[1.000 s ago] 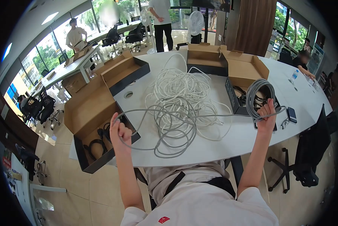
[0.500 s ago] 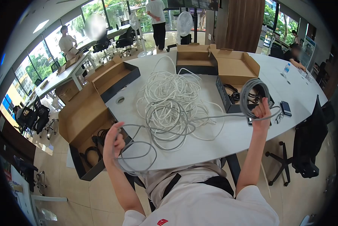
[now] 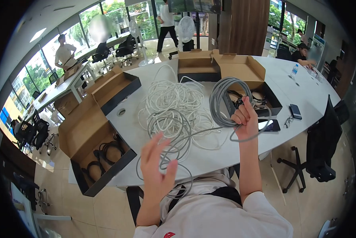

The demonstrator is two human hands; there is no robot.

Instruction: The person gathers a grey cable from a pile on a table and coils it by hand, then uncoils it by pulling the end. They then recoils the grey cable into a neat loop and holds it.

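Observation:
My right hand (image 3: 245, 119) is closed around a coiled grey cable (image 3: 219, 101), held up above the right side of the table. One grey strand runs from the coil leftward to loose grey loops (image 3: 174, 152) at the near edge. My left hand (image 3: 157, 168) is raised over these loops, its fingers spread and slightly blurred; nothing shows in its grasp. Behind it, a tangled heap of white cable (image 3: 172, 95) lies on the white table (image 3: 209, 160), with some grey loops on top of it.
An open box with black cables (image 3: 102, 158) sits at the left, and another open box (image 3: 271, 99) is behind the coil. Two more boxes (image 3: 120, 93) (image 3: 198, 67) stand farther back. Phones (image 3: 270, 125) (image 3: 295, 111), a bottle (image 3: 294, 70) and an office chair (image 3: 324, 139) are at the right.
My left hand has moved right, away from the left box, and its fingers have spread off the grey cable. My right hand with the coil has shifted left.

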